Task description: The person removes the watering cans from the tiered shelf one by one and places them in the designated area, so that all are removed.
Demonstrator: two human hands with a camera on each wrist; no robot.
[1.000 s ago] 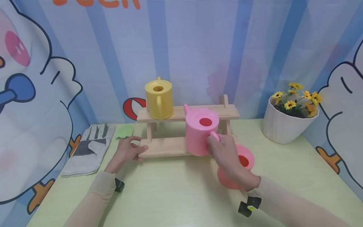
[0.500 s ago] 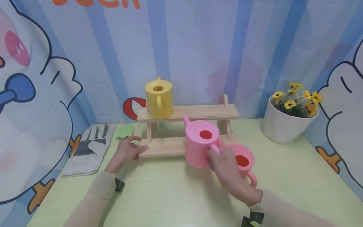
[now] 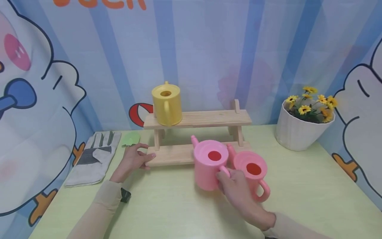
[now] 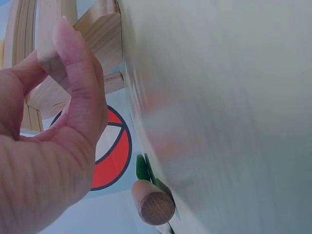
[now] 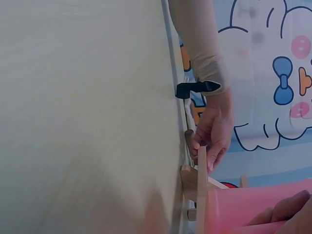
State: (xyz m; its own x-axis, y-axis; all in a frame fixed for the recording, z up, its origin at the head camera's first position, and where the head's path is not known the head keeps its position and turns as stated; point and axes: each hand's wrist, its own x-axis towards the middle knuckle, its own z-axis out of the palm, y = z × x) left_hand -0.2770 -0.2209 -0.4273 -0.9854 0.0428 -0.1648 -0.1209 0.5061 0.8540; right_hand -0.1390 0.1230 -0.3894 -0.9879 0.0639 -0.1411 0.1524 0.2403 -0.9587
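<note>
My right hand (image 3: pixel 238 191) grips the handle of a light pink watering can (image 3: pixel 204 174), which is upright in front of the two-tier wooden shelf (image 3: pixel 174 154). In the right wrist view its pink wall (image 5: pixel 234 204) shows beside the curled fingers. My left hand (image 3: pixel 134 157) pinches the left end of the lower board; the left wrist view shows thumb and fingers (image 4: pixel 80 73) on either side of the wood. A darker pink watering can (image 3: pixel 249 159) stands just right of the held one, partly hidden by my right hand. On the upper tier sits a yellow watering can (image 3: pixel 167 108).
A grey-white work glove (image 3: pixel 94 162) lies at the left. Beside it is a green tool (image 3: pixel 131 137), whose round wooden handle (image 4: pixel 153 204) shows in the left wrist view. A white pot (image 3: pixel 299 132) of yellow flowers stands back right, before a printed curtain (image 3: pixel 206 49).
My right hand has brought the light pink watering can down and toward me, away from the shelf, uncovering more of the lower board and the darker pink can. The left hand stays put.
</note>
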